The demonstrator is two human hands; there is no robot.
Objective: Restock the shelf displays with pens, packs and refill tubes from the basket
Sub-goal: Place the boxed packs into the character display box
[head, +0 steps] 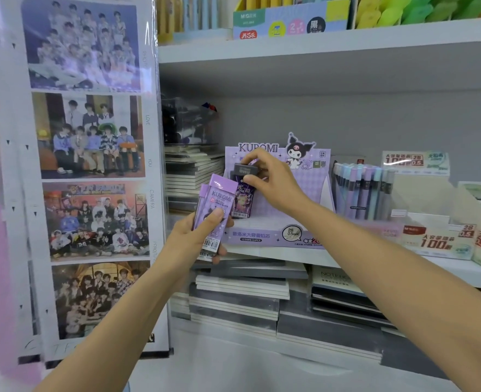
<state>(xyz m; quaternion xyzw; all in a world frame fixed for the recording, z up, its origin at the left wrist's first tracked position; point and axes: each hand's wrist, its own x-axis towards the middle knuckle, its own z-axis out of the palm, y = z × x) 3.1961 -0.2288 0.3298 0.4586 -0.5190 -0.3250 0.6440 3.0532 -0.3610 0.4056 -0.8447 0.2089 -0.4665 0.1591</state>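
Note:
My left hand (198,240) grips a small stack of light purple Kuromi refill packs (215,213), thumb pressed on the front one, just left of the display. My right hand (270,179) pinches a dark purple refill tube (243,193) by its black cap and holds it upright inside the purple Kuromi display box (279,232) on the middle shelf. The box's inside looks mostly bare behind the tube. The basket is out of view.
Right of the Kuromi box stand pastel pens (364,190) and other refill display boxes (434,239). Notebook stacks (242,295) fill the shelf below. More notebooks (191,176) sit at the back left. A poster panel (92,176) covers the left side.

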